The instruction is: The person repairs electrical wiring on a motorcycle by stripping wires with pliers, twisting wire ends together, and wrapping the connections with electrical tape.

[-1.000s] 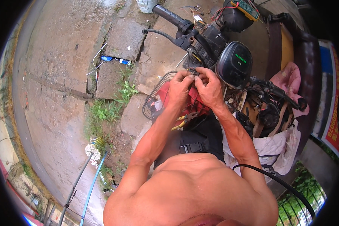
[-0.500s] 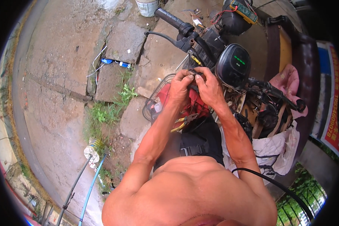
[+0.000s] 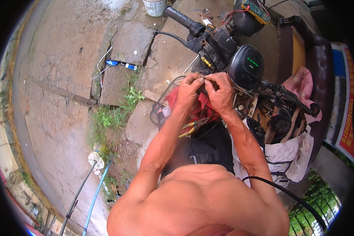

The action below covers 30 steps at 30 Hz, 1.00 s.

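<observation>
My left hand [image 3: 189,89] and my right hand [image 3: 220,93] meet over the front of an electric bike, thumbs and fingertips pinched close together. Between the fingertips is something small and dark, too small to make out. Just beyond them are the handlebar [image 3: 213,44] with its brake lever [image 3: 173,37] and a black display [image 3: 246,67] with lit green marks. Below my hands a red bag [image 3: 200,107] sits by a wire basket [image 3: 158,105]. Yellow-handled pliers [image 3: 189,129] lie against the bag, near my lap. A yellow-handled tool [image 3: 205,61] rests beside the handlebar.
A multimeter [image 3: 256,11] with red leads lies on a black seat [image 3: 246,24] at the far right. Right of the bike are a box of tools and scrap [image 3: 277,122], a white sack [image 3: 289,153] and a pink cloth [image 3: 301,86]. A white bucket [image 3: 154,8] stands far off.
My right hand's fingers have shifted slightly and bent more at the pinch. The handlebar and display have turned a little to the right. My left hand is nearly unmoved.
</observation>
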Motion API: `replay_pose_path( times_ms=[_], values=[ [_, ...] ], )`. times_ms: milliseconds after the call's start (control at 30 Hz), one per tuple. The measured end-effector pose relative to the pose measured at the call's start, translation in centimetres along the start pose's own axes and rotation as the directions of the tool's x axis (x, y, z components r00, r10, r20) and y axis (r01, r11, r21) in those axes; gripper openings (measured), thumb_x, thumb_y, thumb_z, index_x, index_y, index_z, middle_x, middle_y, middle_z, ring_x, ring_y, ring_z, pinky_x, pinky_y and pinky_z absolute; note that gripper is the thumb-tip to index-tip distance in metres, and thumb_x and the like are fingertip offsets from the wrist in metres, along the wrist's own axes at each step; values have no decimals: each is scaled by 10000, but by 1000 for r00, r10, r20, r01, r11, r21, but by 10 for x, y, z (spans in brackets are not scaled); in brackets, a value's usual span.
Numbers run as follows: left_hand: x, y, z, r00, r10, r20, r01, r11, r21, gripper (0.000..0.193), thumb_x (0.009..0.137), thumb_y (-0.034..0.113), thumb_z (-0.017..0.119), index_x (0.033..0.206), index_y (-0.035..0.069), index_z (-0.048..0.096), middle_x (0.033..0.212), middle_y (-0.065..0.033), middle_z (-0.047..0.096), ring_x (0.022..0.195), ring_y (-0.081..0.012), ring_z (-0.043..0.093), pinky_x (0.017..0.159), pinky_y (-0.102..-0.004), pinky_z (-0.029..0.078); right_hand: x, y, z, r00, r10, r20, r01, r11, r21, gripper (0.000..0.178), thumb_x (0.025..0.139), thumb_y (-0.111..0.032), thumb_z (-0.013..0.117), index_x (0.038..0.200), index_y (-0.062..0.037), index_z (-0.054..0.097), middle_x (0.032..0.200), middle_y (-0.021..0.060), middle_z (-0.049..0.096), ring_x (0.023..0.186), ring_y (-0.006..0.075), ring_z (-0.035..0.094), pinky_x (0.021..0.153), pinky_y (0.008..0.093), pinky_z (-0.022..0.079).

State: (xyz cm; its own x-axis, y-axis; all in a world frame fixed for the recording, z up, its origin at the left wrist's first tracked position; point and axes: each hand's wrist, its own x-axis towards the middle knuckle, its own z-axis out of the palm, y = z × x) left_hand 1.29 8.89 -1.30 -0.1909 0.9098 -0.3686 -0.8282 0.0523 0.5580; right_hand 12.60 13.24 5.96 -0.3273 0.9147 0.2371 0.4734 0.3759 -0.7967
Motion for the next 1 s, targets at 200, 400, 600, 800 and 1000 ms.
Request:
replay_pose_path(
  times_ms=[200, 400, 600, 800, 1000],
  values=[
    [-7, 5, 0, 998, -61, -32, 62, 998, 27, 73, 936, 81, 665, 957, 15, 645, 847, -40, 653, 704, -114, 584, 640, -262, 484, 4, 14, 3, 980, -199, 5, 198, 978, -63, 165, 801, 13, 725, 942, -57, 675, 899, 101, 629, 810, 284, 630, 690, 381, 520],
    [-13, 20, 12, 989, -132, -65, 136, 989, 54, 97, 935, 106, 682, 954, 17, 651, 822, -29, 645, 673, -107, 566, 597, -257, 464, 0, 15, -6, 957, -288, 30, 290, 948, -132, 185, 792, 8, 728, 962, -53, 688, 902, 97, 639, 832, 293, 643, 707, 394, 520],
    [-9, 14, 9, 997, -47, -66, 57, 986, 159, 132, 946, 149, 685, 974, 23, 657, 828, -26, 655, 690, -105, 569, 634, -252, 472, -14, 10, -15, 949, -300, 101, 313, 937, -155, 266, 816, 4, 711, 1078, -38, 716, 972, 95, 660, 830, 275, 652, 711, 361, 529],
    [-9, 12, 11, 999, 31, -23, -22, 955, 294, 139, 961, 166, 651, 966, 26, 650, 824, -14, 652, 690, -87, 550, 641, -229, 438, -26, 24, -7, 736, 619, 273, -661, 573, 484, 176, 937, -165, 690, 1052, -32, 692, 1011, 20, 673, 857, 91, 627, 701, 234, 484],
    [-17, 22, 23, 1000, 18, -13, -13, 939, 344, 151, 965, 185, 640, 962, 35, 653, 787, 7, 637, 659, -59, 514, 598, -219, 401, -11, 32, 5, 758, 548, 355, -645, 544, 537, 165, 955, -179, 708, 941, -22, 660, 852, 5, 671, 751, 64, 584, 702, 223, 472]
  ],
)
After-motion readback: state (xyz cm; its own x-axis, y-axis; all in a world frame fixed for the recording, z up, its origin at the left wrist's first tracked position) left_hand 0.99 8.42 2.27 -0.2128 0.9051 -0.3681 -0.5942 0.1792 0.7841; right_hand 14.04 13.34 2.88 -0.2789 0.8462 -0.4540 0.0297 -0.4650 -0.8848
